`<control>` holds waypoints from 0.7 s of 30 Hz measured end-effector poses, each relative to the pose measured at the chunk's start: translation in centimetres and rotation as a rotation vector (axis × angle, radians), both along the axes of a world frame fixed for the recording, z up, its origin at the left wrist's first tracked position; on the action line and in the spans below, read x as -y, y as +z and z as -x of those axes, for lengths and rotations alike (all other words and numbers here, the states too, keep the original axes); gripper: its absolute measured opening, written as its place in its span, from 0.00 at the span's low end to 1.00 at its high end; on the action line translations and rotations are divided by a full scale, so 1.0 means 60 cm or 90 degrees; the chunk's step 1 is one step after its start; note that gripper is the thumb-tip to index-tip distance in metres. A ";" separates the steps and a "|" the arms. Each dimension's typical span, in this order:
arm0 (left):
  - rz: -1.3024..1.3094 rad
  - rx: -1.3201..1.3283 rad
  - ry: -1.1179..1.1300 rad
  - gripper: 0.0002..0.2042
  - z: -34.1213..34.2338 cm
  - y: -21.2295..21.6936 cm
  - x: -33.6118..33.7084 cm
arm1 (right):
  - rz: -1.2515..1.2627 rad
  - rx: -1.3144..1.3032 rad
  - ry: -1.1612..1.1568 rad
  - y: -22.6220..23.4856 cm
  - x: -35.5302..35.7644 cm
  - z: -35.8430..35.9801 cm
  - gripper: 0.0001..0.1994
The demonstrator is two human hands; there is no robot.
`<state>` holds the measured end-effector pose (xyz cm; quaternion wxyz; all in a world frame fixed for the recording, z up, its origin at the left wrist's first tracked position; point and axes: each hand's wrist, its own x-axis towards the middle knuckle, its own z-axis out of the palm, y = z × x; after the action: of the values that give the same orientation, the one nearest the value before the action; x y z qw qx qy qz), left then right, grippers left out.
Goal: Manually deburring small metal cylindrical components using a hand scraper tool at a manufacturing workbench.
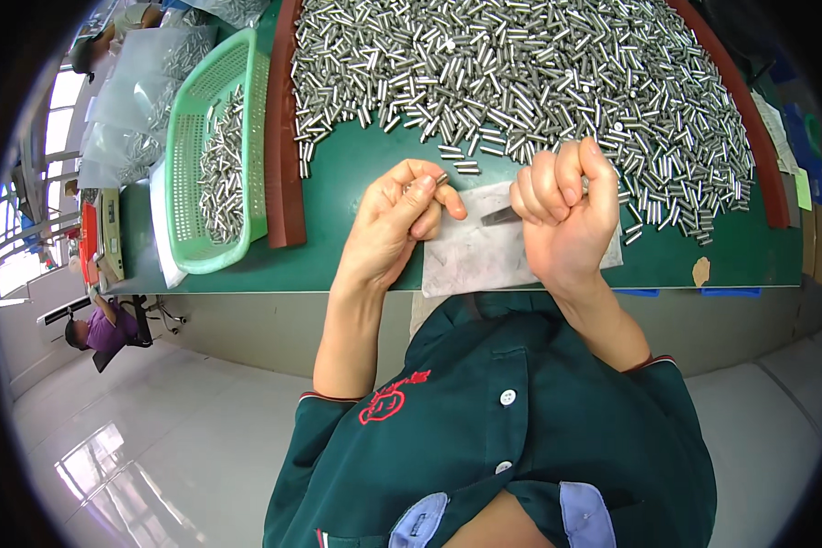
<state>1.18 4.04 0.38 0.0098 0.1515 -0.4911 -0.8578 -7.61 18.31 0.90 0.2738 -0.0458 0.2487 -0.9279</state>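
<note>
My left hand (391, 219) is closed, with a small shiny metal pin (442, 180) pinched between thumb and fingers. Opposite it, my right hand (568, 205) makes a fist around a tool whose flat grey metal blade (499, 216) points toward the left hand. The fist hides the tool's handle, so its exact kind does not show. Under both hands lies a smudged white cloth (475, 260) at the front edge of the green table (338, 151). A wide pile of metal pins (521, 78) spreads beyond my hands, and a few loose ones lie just ahead of the cloth.
Brown-red strips (285, 146) border the pile at left and right. Left of it stands a green plastic basket (181, 173) part filled with pins. Clear bags (137, 110) of metal parts lie farther left. A person in purple (114, 327) sits at the far left.
</note>
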 end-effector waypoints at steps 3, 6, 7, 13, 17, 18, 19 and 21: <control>0.112 0.042 -0.008 0.06 -0.010 0.018 -0.009 | 0.004 -0.006 -0.008 -0.003 -0.002 0.001 0.18; 0.485 0.085 -0.036 0.05 -0.025 0.026 -0.030 | -0.027 -0.027 0.004 -0.001 -0.001 0.000 0.19; 0.656 0.097 -0.074 0.05 -0.026 0.034 -0.039 | -0.031 -0.021 0.004 -0.003 -0.002 0.001 0.19; 0.931 0.051 -0.086 0.05 -0.036 0.018 -0.068 | -0.038 -0.024 0.033 -0.001 -0.001 -0.004 0.19; 0.984 0.057 -0.080 0.06 -0.037 0.014 -0.072 | -0.015 -0.013 0.044 -0.007 0.000 -0.006 0.19; 0.983 0.057 -0.081 0.06 -0.037 0.012 -0.072 | -0.015 -0.011 0.042 -0.008 0.001 -0.007 0.19; 0.981 0.048 -0.070 0.06 -0.038 0.009 -0.071 | -0.019 -0.011 0.048 -0.007 0.001 -0.007 0.19; 0.977 0.040 -0.059 0.06 -0.038 0.007 -0.071 | -0.024 -0.009 0.052 -0.007 0.001 -0.008 0.19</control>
<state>3.47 8.32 0.80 0.0624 0.1057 -0.9546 -0.2714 -7.15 18.25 0.51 0.3109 -0.0570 0.2663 -0.9106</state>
